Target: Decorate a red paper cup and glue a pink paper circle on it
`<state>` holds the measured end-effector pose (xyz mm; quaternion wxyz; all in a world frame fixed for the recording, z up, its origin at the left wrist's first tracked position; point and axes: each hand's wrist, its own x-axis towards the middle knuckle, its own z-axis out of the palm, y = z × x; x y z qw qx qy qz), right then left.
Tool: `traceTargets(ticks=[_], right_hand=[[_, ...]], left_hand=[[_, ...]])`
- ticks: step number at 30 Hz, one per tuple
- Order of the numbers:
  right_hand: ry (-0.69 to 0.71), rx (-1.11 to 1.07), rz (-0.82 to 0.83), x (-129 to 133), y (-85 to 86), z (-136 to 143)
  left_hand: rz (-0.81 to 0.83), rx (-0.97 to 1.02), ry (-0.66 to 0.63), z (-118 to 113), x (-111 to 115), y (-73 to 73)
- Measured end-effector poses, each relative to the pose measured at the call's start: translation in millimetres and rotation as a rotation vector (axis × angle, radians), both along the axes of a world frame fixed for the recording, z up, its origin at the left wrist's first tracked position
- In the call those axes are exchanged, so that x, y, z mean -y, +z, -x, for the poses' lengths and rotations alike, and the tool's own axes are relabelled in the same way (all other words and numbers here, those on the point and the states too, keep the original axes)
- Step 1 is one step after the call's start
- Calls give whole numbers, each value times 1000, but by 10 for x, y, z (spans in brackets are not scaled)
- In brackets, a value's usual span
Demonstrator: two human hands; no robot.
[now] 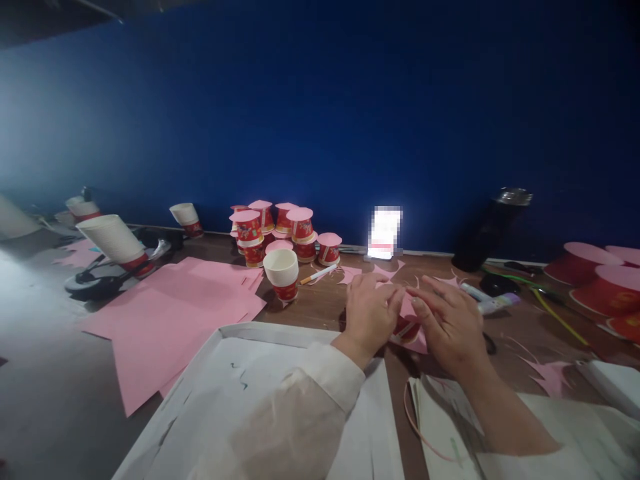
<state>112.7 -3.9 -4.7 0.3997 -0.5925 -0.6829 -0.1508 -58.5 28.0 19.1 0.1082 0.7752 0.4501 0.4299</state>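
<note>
My left hand [369, 312] and my right hand [447, 321] meet over a red paper cup [406, 331] with pink paper [408, 305] on it. The fingers of both hands are bent around the pink paper, with the thumbs close together. My hands hide most of this cup, and it looks upside down. More pink paper [420, 344] shows beneath it. To the left stands an upright white and red paper cup stack [281, 270]. Behind it, several red cups [303, 228] capped with pink paper are piled up.
Pink sheets [175, 313] lie at the left beside a white tray [235, 330]. A lit phone [384, 233] leans at the back wall. A dark bottle [483, 230], markers [499, 304], larger red tubs [605, 290] and scraps [550, 375] are at the right.
</note>
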Motion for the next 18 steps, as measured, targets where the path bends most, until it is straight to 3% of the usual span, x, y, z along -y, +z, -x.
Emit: traceTargets(ticks=[18], right_hand=[[18, -25, 6, 27, -17, 14]], left_hand=[[7, 4, -14, 1, 38, 13]])
